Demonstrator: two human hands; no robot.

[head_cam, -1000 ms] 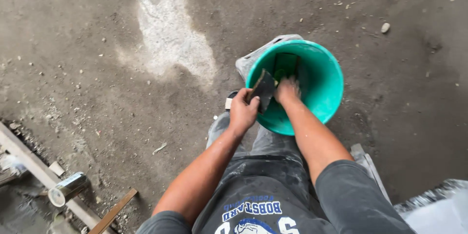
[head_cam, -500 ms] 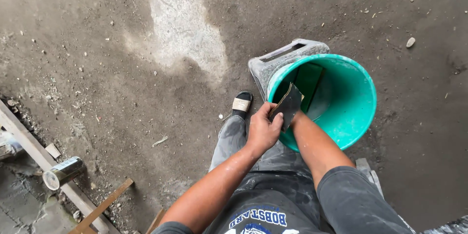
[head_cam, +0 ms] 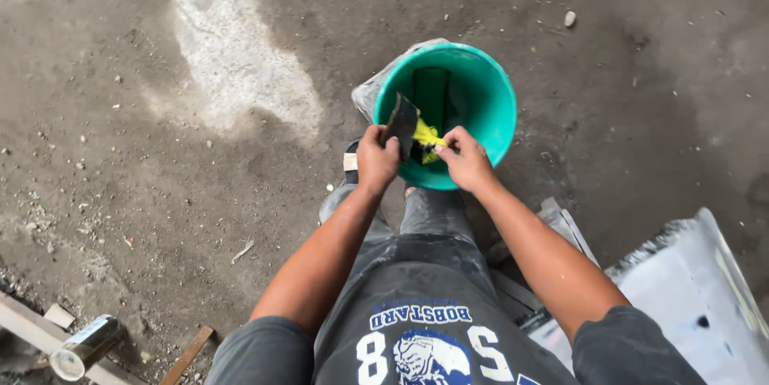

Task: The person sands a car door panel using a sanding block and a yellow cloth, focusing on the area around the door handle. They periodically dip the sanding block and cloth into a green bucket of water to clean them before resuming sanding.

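Observation:
A teal plastic bucket (head_cam: 485, 88) stands on the dirty floor just in front of my feet. My left hand (head_cam: 376, 160) grips a dark flat scraper blade (head_cam: 401, 123) and holds it over the bucket's near rim. My right hand (head_cam: 466, 161) pinches a yellow sponge (head_cam: 426, 139) against the blade's right side. Inside the bucket a green flat object (head_cam: 431, 90) leans upright. Both forearms reach forward over my grey trousers.
A grey block (head_cam: 370, 92) lies behind the bucket's left side. A pale dusty patch (head_cam: 240, 64) streaks the floor at upper left. A white board (head_cam: 689, 281) lies at lower right. A metal can (head_cam: 84, 345) and wood strips (head_cam: 188, 354) sit at lower left.
My right hand has come up out of the bucket with the yellow sponge and now meets the blade. The view shifted so the bucket sits more central.

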